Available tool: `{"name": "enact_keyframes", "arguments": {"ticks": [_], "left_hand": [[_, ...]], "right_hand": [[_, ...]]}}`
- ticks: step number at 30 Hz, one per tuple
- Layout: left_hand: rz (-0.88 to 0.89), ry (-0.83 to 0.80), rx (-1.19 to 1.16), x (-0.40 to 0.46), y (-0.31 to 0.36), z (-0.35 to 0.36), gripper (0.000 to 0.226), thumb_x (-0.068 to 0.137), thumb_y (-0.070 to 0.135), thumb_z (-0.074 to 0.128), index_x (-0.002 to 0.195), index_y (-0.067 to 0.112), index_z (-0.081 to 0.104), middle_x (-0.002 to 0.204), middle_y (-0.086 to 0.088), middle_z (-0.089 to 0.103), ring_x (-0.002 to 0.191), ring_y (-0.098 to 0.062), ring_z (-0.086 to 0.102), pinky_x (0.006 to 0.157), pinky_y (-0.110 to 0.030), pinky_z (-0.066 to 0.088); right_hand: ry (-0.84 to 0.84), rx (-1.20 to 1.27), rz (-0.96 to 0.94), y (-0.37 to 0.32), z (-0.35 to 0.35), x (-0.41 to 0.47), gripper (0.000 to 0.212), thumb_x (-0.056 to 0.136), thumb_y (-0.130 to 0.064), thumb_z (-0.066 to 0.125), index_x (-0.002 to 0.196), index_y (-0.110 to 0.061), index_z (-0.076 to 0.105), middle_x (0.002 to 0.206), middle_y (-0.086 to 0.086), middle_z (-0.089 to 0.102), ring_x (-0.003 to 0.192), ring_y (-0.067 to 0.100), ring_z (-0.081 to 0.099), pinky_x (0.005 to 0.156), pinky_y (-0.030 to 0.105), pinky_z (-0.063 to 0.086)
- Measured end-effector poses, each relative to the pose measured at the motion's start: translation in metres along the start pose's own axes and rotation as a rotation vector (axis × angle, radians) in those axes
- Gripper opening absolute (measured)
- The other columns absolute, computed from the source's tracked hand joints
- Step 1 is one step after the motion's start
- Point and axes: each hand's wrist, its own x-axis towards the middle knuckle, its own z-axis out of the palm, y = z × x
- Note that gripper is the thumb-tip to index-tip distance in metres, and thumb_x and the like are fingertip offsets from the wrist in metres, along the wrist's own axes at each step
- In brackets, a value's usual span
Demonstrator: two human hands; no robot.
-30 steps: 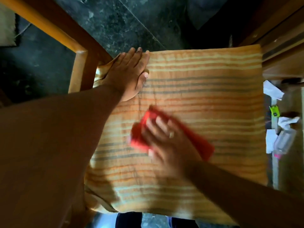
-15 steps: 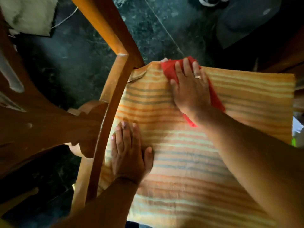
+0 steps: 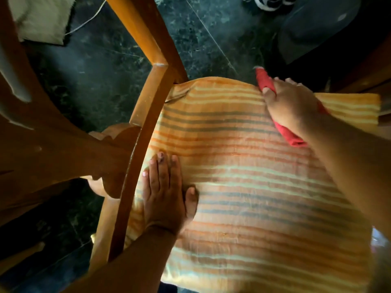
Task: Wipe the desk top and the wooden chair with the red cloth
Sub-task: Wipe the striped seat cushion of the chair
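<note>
The wooden chair (image 3: 148,98) fills the view from above, its armrest running down the left side. An orange striped cushion (image 3: 254,197) covers the seat. My right hand (image 3: 289,104) presses the red cloth (image 3: 265,82) onto the cushion's far edge, with the cloth sticking out past my fingers and behind my wrist. My left hand (image 3: 167,195) lies flat on the cushion's left side, next to the armrest, fingers apart and holding nothing.
Dark marble floor (image 3: 101,66) surrounds the chair. A pale cloth (image 3: 42,20) lies on the floor at the top left. A dark rounded object (image 3: 317,28) and shoes (image 3: 268,2) sit beyond the chair. Wooden furniture (image 3: 368,77) stands at the right edge.
My right hand has swept the red cloth from the cushion's middle to its far edge, then rightward along that edge. The view has shifted, bringing the armrest into the middle.
</note>
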Motion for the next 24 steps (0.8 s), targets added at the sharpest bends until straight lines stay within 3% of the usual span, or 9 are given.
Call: {"name": "enact_keyframes", "arguments": {"ticks": [4,8,10,11,13,15,18,21,24], "left_hand": [[0.007,-0.033,-0.015,-0.001,0.003,-0.013,0.076,0.092,0.048,0.032,0.154,0.003,0.030,0.160,-0.024,0.025,0.149,-0.042,0.020,0.122,-0.052,0.010],[0.162,0.046,-0.273,0.028,0.008,-0.038,0.069,0.095,0.035,0.037,0.148,-0.010,0.032,0.155,-0.030,0.030,0.143,-0.043,0.033,0.114,-0.054,0.032],[0.310,0.098,-0.393,0.076,0.024,-0.049,0.067,0.098,0.031,0.037,0.147,-0.014,0.028,0.155,-0.033,0.027,0.145,-0.041,0.029,0.117,-0.052,0.029],[0.392,0.091,-0.377,0.107,0.034,-0.051,0.068,0.099,0.033,0.038,0.149,-0.012,0.025,0.157,-0.032,0.025,0.147,-0.040,0.026,0.119,-0.050,0.026],[0.548,-0.004,-0.194,0.170,0.052,-0.052,0.073,0.100,0.041,0.039,0.154,-0.004,0.020,0.161,-0.027,0.021,0.149,-0.038,0.023,0.121,-0.046,0.020],[0.599,-0.138,0.009,0.210,0.057,-0.045,0.073,0.099,0.051,0.034,0.157,0.010,0.018,0.163,-0.021,0.019,0.150,-0.037,0.021,0.121,-0.046,0.017],[0.617,-0.165,0.098,0.224,0.049,-0.026,0.066,0.099,0.056,0.022,0.157,0.024,0.020,0.163,-0.017,0.022,0.150,-0.035,0.021,0.122,-0.047,0.017],[0.623,-0.180,0.056,0.225,0.049,-0.024,0.065,0.100,0.055,0.020,0.157,0.026,0.021,0.163,-0.016,0.023,0.150,-0.034,0.022,0.122,-0.046,0.016],[0.605,-0.197,0.011,0.229,0.049,-0.024,0.063,0.100,0.050,0.026,0.157,0.025,0.023,0.162,-0.017,0.027,0.148,-0.035,0.025,0.121,-0.045,0.017]], "right_hand": [[0.127,0.078,-0.191,-0.046,0.020,-0.077,0.054,0.100,-0.037,0.027,0.147,-0.014,0.042,0.151,0.015,0.045,0.139,0.038,0.038,0.113,0.048,0.027],[-0.126,0.070,-0.734,-0.048,0.034,-0.225,0.054,0.100,-0.041,0.040,0.149,-0.020,0.040,0.161,0.005,0.032,0.148,0.029,0.028,0.119,0.048,0.022],[-0.183,-0.024,-0.856,-0.010,0.028,-0.240,0.056,0.099,-0.047,0.043,0.149,-0.021,0.042,0.158,0.005,0.036,0.144,0.029,0.036,0.116,0.051,0.028],[-0.143,-0.070,-0.793,0.012,0.023,-0.230,0.057,0.097,-0.047,0.043,0.148,-0.020,0.043,0.155,0.008,0.041,0.140,0.033,0.042,0.112,0.053,0.032],[-0.029,-0.105,-0.446,0.049,0.011,-0.190,0.062,0.095,-0.046,0.035,0.149,-0.016,0.038,0.153,0.017,0.041,0.138,0.042,0.041,0.108,0.059,0.034],[0.009,-0.071,-0.076,0.075,0.000,-0.144,0.069,0.096,-0.048,0.024,0.154,-0.013,0.030,0.160,0.021,0.027,0.145,0.045,0.025,0.114,0.060,0.025],[0.080,-0.026,0.181,0.066,0.001,-0.105,0.067,0.098,-0.046,0.023,0.155,-0.011,0.024,0.161,0.022,0.020,0.147,0.045,0.018,0.118,0.057,0.016],[0.175,0.043,0.176,-0.011,0.018,-0.117,0.060,0.102,-0.040,0.022,0.154,-0.012,0.030,0.160,0.020,0.026,0.147,0.041,0.021,0.119,0.055,0.016],[0.114,0.291,-0.102,-0.130,0.050,-0.199,0.055,0.098,-0.037,0.035,0.148,-0.015,0.044,0.159,0.013,0.033,0.148,0.034,0.024,0.119,0.051,0.018]]}}
